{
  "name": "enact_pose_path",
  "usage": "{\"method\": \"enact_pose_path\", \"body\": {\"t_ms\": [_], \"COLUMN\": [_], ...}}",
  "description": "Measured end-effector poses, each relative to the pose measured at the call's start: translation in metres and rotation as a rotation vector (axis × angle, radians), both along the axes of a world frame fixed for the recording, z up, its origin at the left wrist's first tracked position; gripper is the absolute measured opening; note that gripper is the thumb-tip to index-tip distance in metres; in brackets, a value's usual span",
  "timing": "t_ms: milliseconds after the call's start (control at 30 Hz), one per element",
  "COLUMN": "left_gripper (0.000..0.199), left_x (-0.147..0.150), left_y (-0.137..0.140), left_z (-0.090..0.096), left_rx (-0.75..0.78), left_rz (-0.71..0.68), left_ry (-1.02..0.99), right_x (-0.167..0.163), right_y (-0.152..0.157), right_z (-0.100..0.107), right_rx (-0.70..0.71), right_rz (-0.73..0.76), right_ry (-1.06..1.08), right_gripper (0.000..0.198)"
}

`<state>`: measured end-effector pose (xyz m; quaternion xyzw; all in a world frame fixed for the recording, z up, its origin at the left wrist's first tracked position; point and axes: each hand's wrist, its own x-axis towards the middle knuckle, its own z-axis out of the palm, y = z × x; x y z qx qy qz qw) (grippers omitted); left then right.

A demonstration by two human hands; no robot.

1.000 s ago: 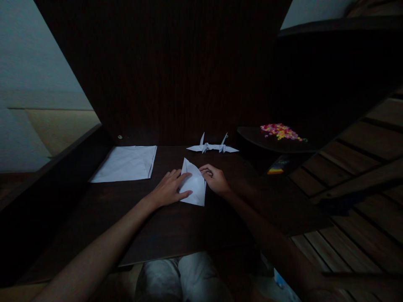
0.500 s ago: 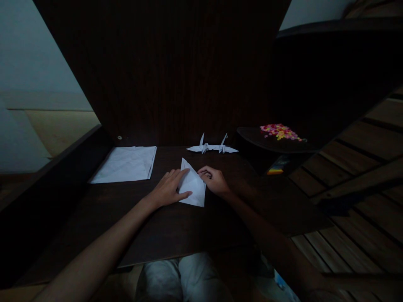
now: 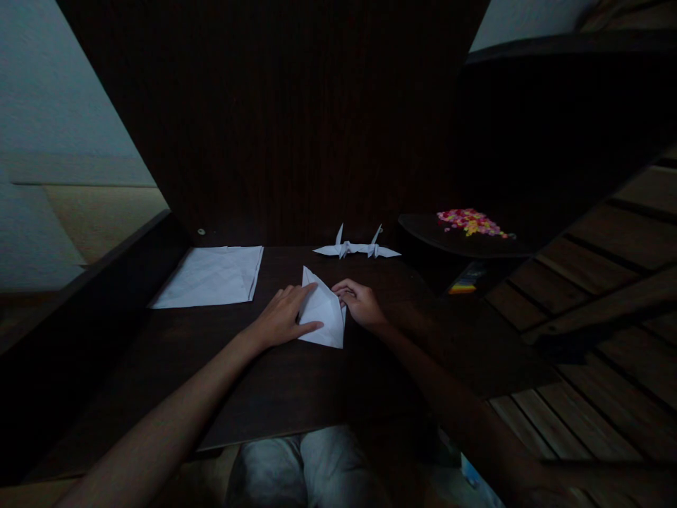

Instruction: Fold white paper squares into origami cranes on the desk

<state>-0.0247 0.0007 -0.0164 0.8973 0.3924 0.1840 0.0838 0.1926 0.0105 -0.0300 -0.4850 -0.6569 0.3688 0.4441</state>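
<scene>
A folded sheet of white paper (image 3: 325, 317) lies on the dark desk in front of me, with a pointed corner facing away. Spread across its left side, my left hand (image 3: 283, 315) presses it down, thumb and forefinger stretched apart. My right hand (image 3: 360, 303) is closed at the right edge, its curled fingers at a raised flap; the fingertips are partly hidden by the paper. Behind it stand two joined white origami cranes (image 3: 357, 249). To the left lies a stack of white paper sheets (image 3: 211, 276).
Small pink, red and yellow pieces (image 3: 472, 222) lie heaped on a rounded dark shelf (image 3: 423, 236) at the right. A dark side panel (image 3: 89, 303) bounds the desk on the left. Wooden slats (image 3: 582, 282) are at the far right.
The paper's right flap has lifted a little, and my right fingers reach slightly under it. My left hand stays almost where it was.
</scene>
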Motion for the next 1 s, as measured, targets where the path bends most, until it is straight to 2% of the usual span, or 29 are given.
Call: {"method": "enact_pose_path", "body": {"t_ms": [200, 533, 833, 1000], "left_gripper": [0.073, 0.074, 0.101, 0.103], "left_x": [0.0013, 0.0010, 0.0019, 0.0017], "left_y": [-0.0013, -0.0005, -0.0003, -0.0001], "left_z": [0.0002, 0.0006, -0.0020, -0.0025], "left_rx": [-0.001, 0.010, -0.004, 0.007], "left_rz": [0.018, 0.041, 0.093, 0.071], "left_ry": [0.061, 0.074, 0.027, 0.031], "right_x": [-0.0007, 0.0002, 0.0017, 0.0013], "right_y": [-0.0009, -0.0020, -0.0037, -0.0043], "right_z": [0.0018, -0.0019, 0.0025, 0.0022], "right_rx": [0.051, 0.044, 0.175, 0.289], "right_rz": [0.019, 0.086, 0.167, 0.185], "right_ry": [-0.043, -0.101, -0.229, -0.315], "right_gripper": [0.018, 0.009, 0.007, 0.008]}}
